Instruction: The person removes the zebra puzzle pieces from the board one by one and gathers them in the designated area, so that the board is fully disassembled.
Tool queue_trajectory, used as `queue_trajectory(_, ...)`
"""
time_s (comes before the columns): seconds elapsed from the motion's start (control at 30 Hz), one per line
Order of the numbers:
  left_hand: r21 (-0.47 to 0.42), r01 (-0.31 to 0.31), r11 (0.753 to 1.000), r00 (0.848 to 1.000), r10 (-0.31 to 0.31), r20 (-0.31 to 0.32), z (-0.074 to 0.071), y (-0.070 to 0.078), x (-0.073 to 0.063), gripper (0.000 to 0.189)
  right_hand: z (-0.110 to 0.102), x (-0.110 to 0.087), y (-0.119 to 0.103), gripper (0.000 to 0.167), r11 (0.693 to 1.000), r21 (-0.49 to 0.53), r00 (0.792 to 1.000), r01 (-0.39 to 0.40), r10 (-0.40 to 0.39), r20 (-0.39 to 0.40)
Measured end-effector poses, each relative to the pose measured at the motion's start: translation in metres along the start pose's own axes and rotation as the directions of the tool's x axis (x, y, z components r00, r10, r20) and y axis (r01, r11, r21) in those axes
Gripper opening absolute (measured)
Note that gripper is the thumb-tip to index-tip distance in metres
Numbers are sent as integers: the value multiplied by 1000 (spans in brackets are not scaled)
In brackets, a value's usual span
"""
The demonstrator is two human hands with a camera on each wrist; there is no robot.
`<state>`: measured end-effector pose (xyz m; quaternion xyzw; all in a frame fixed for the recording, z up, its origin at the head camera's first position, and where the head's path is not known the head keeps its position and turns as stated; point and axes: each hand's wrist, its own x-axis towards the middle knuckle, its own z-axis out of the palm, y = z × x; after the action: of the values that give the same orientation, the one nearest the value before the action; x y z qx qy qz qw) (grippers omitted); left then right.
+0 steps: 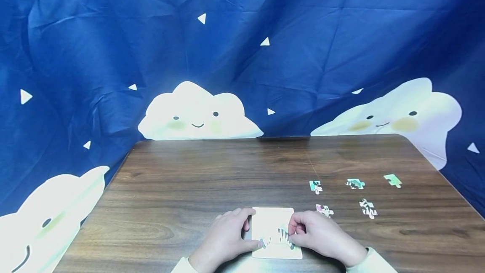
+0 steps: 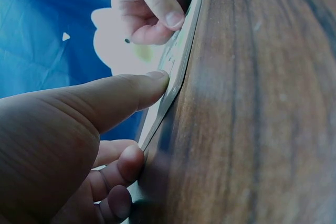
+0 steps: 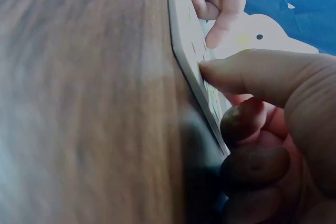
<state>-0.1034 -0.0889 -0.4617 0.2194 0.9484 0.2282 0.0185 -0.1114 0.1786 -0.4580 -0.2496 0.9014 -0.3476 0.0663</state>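
Note:
A small pale square puzzle board [image 1: 270, 218] lies on the table in front of me, with zebra-striped pieces [image 1: 281, 236] in its lower part. My left hand [image 1: 228, 236] holds the board's left side, its thumb on the face and fingertips at the edge. In the left wrist view the thumb [image 2: 149, 81] lies flat over the rim. At the lower right of the board my right hand [image 1: 320, 234] pinches a striped puzzle piece [image 1: 291, 245] between thumb and curled index finger, mostly hidden by the fingers. Its thumb [image 3: 226, 72] touches the board's face in the right wrist view.
Several loose jigsaw pieces lie right of the board: a teal one [image 1: 315, 186], a striped green one [image 1: 355, 183], a green one [image 1: 393, 180], a pink-and-white one [image 1: 324, 210] and a striped one [image 1: 368, 208]. Behind the wooden table [image 1: 182, 180] hangs a blue cloud-print cloth [image 1: 227, 45].

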Motion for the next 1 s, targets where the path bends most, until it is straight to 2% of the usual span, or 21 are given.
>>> queue_trajectory(0.23,-13,2,1000,1000,-2,-4,-1,0,-1,70,1,1,-3,25,999,0,999,-52,52,-8)
queue_trajectory(0.5,20,3,1000,1000,-3,-12,0,0,0,72,-1,0,-3,34,997,-57,999,-45,46,9)
queue_trajectory(0.8,19,-4,1000,1000,5,-14,0,1,0,71,-2,0,-3,35,997,4,996,-77,77,44)
queue_trajectory(1.0,17,-6,1000,1000,7,-21,1,0,0,69,-2,2,-3,26,992,93,997,-82,80,23)
